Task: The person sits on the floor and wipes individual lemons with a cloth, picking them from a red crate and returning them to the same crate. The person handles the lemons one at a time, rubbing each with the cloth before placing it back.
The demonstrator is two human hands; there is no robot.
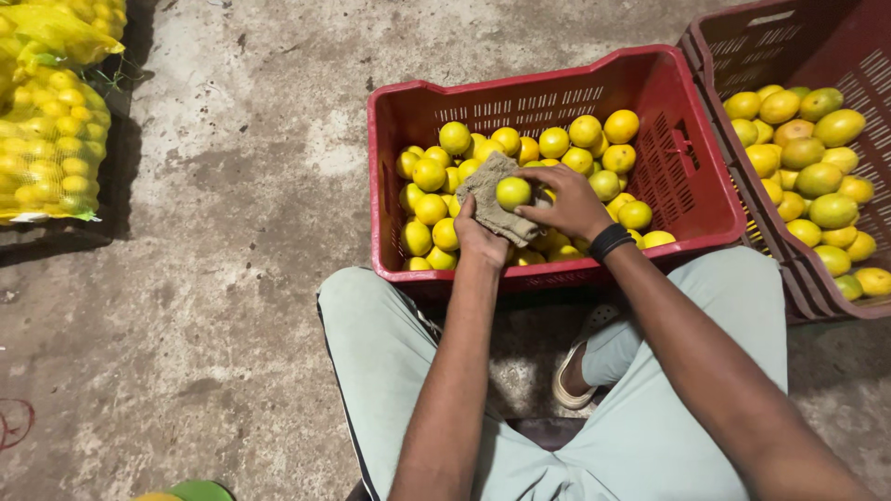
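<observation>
Your right hand grips a yellow-green fruit with its fingertips, holding it just above the heap in the red crate, near the crate's middle. Your left hand is closed on a brownish cloth, which lies under and behind the fruit and touches it. A black band sits on your right wrist. The crate stands on the concrete floor between your knees, its near edge against your pale trousers, and it is filled with more yellow fruit, thickest along the left wall and far edge. A second red crate of larger fruit stands touching its right side. Net sacks of fruit lie at the floor's far left edge.
</observation>
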